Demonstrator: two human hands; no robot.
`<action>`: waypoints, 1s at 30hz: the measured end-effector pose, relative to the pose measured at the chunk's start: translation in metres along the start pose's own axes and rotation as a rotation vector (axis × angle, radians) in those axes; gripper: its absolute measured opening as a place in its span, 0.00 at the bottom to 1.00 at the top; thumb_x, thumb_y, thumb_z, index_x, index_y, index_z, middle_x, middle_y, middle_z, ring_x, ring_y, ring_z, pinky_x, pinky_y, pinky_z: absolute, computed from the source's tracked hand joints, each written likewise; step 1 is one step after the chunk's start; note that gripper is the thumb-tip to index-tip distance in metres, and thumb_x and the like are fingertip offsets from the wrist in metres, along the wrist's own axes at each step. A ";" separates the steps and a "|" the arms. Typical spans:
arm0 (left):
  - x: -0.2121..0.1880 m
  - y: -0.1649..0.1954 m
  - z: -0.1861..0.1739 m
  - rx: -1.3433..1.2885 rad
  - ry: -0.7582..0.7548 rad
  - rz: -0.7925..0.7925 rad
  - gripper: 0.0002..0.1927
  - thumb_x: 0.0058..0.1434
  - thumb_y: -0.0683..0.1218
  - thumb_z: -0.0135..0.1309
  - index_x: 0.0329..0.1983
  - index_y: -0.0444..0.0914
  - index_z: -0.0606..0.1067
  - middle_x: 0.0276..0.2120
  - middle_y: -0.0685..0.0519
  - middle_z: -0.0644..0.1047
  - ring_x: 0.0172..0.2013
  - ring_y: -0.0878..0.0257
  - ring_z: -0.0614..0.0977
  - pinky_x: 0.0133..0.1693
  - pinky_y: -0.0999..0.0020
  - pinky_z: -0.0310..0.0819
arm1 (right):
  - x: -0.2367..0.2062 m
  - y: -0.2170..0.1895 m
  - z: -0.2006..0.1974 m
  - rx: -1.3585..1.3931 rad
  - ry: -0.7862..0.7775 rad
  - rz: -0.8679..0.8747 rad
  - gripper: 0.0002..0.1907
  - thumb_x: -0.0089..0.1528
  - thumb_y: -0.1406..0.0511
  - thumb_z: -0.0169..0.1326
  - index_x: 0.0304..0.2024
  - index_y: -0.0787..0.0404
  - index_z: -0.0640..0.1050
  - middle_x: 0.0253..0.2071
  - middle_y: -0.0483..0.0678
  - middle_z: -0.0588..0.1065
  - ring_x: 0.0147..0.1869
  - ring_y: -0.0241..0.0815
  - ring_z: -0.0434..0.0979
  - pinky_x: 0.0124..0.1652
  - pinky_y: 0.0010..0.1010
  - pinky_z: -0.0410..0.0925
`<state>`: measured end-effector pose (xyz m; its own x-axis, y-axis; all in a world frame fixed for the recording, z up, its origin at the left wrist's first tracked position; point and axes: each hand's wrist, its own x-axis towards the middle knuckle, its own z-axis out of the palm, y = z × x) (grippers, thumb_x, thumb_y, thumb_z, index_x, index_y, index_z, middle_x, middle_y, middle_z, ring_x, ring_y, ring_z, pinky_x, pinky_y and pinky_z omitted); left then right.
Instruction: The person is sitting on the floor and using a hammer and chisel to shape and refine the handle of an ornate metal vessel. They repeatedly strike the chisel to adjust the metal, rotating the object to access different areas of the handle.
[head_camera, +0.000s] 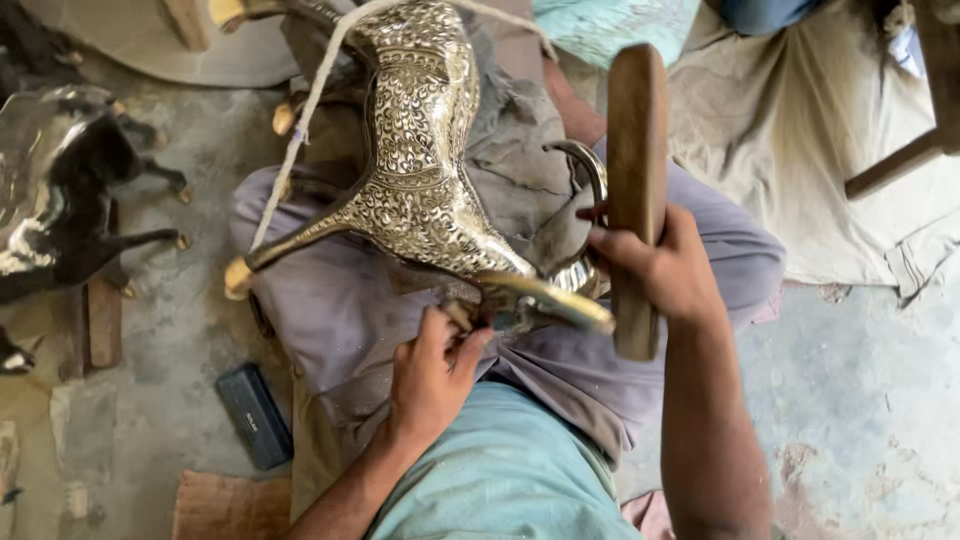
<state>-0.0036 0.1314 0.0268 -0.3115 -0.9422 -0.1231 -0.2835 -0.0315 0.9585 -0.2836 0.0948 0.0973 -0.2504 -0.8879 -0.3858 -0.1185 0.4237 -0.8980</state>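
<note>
An engraved brass animal figure (420, 170) lies across the person's lap on grey cloth (520, 140). The right hand (665, 270) grips a wooden mallet (636, 190) upright; the left hand (430, 375) pinches a small tool (462, 318) against the figure.

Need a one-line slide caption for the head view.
Right hand raises a wooden mallet while left hand steadies an engraved metal animal figure on the lap.

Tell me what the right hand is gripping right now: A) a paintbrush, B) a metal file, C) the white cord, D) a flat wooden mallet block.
D: the right hand is closed around a long brown wooden block, held upright beside the engraved metal animal figure on the lap.
</note>
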 end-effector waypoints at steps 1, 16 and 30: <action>0.008 0.005 0.005 0.115 -0.010 0.054 0.12 0.65 0.42 0.61 0.40 0.33 0.69 0.28 0.47 0.83 0.28 0.61 0.85 0.26 0.65 0.77 | 0.011 -0.002 -0.006 -0.072 0.014 0.010 0.18 0.57 0.64 0.62 0.47 0.68 0.82 0.32 0.47 0.77 0.32 0.35 0.73 0.34 0.29 0.68; 0.097 0.093 0.001 0.100 -0.273 0.012 0.17 0.64 0.42 0.61 0.52 0.32 0.71 0.33 0.50 0.83 0.32 0.67 0.87 0.34 0.73 0.83 | -0.026 0.086 -0.040 0.067 0.338 0.200 0.32 0.54 0.65 0.65 0.58 0.67 0.70 0.44 0.46 0.75 0.47 0.35 0.75 0.47 0.28 0.70; 0.188 0.134 0.091 0.748 -0.809 0.154 0.16 0.58 0.47 0.66 0.45 0.37 0.74 0.26 0.39 0.80 0.36 0.40 0.83 0.38 0.47 0.74 | -0.091 0.110 -0.075 -0.251 0.414 0.209 0.36 0.55 0.71 0.59 0.67 0.60 0.66 0.46 0.58 0.78 0.52 0.53 0.79 0.52 0.41 0.70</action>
<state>-0.1828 -0.0195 0.1085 -0.8131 -0.4146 -0.4087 -0.5810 0.5329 0.6152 -0.3456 0.2354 0.0491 -0.6461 -0.6562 -0.3899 -0.2392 0.6592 -0.7129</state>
